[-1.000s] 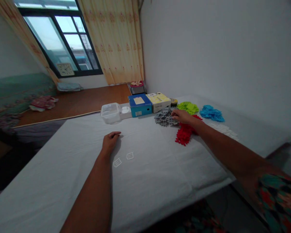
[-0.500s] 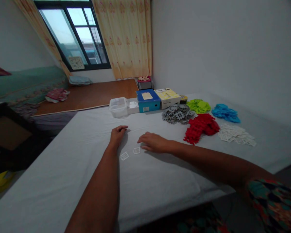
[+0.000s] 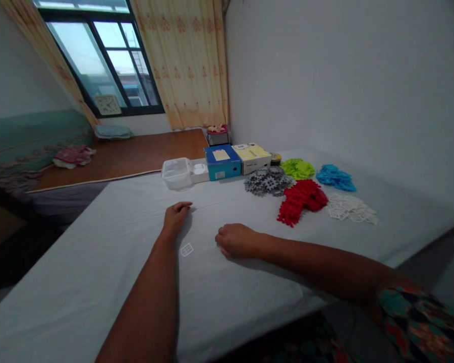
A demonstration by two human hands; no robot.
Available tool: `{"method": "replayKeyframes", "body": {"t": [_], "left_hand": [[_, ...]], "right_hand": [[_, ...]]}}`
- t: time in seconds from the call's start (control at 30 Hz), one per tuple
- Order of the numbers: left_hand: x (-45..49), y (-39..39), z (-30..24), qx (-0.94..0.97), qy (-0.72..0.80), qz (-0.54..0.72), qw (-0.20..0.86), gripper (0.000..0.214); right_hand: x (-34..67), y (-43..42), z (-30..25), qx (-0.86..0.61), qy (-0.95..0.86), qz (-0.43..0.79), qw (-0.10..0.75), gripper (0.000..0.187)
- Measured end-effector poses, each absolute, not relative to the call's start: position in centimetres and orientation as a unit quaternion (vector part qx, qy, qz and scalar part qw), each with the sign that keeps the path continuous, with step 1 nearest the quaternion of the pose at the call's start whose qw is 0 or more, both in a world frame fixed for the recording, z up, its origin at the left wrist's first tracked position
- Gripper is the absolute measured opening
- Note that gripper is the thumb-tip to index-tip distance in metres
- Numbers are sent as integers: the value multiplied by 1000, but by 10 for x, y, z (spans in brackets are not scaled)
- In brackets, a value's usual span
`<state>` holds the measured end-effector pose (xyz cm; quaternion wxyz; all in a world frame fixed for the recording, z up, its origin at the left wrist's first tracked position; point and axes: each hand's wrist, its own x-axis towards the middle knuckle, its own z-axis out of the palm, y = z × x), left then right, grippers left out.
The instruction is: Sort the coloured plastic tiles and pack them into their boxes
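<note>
A small white plastic piece [image 3: 186, 249] with a grid pattern lies flat on the white cloth, just right of my left forearm. Beyond it my left hand [image 3: 176, 217] rests on the cloth, index finger stretched to the right, with nothing seen in it. My right hand [image 3: 236, 241] is low over the cloth to the right, fingers curled closed. A second white piece no longer shows where it lay beside that hand; the closed fingers appear to have it, hidden from view.
Piles of grey [image 3: 268, 180], red [image 3: 301, 200], lime green [image 3: 297, 168], blue [image 3: 336, 177] and white pieces [image 3: 351, 208] sit at the right. A clear plastic tub [image 3: 176, 174], a blue box [image 3: 222, 162] and a yellow-and-white box [image 3: 250, 157] stand along the far edge.
My right hand has gone from spread fingers to a closed grip and come slightly nearer me. The white piece beside it has gone from sight. The camera view has shifted a little.
</note>
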<state>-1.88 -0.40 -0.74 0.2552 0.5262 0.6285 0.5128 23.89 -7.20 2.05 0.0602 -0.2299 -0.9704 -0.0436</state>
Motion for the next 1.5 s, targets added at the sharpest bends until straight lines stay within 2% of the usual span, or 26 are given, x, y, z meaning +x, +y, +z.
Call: {"method": "replayKeyframes", "body": {"t": [0.17,0.37,0.53,0.67,0.8,0.9,1.0,1.1,1.3,1.5], "left_hand": [[-17,-7,0,526,638,505,247,38],[-16,-8,2,534,653,486,227,41],[-14,-10,6,535,664,474,220,41],[-16,-10,5,540,662,473,216,41],[-19,-7,1,543,650,480,225,41],[-20,-6,-3,538,649,486,230,38],[-19,-4,-6,538,637,504,226,32],[-18,-2,-10,523,618,532,249,31],[-19,0,-16,485,607,562,283,37],[-20,1,-16,488,600,567,283,40]], "right_hand": [[296,-82,22,-282,-956,11,81,18],[442,-67,20,-452,-854,113,231,28],[570,-54,12,-664,-651,61,362,27],[609,-48,8,-711,-624,3,325,25],[561,-44,20,-670,-657,-58,339,30],[480,-49,31,-552,-756,34,351,26],[388,-61,33,-395,-856,185,279,23],[307,-72,27,-265,-916,223,201,25],[192,-68,19,-180,-964,139,138,34],[160,-70,16,-165,-983,12,85,23]]}}
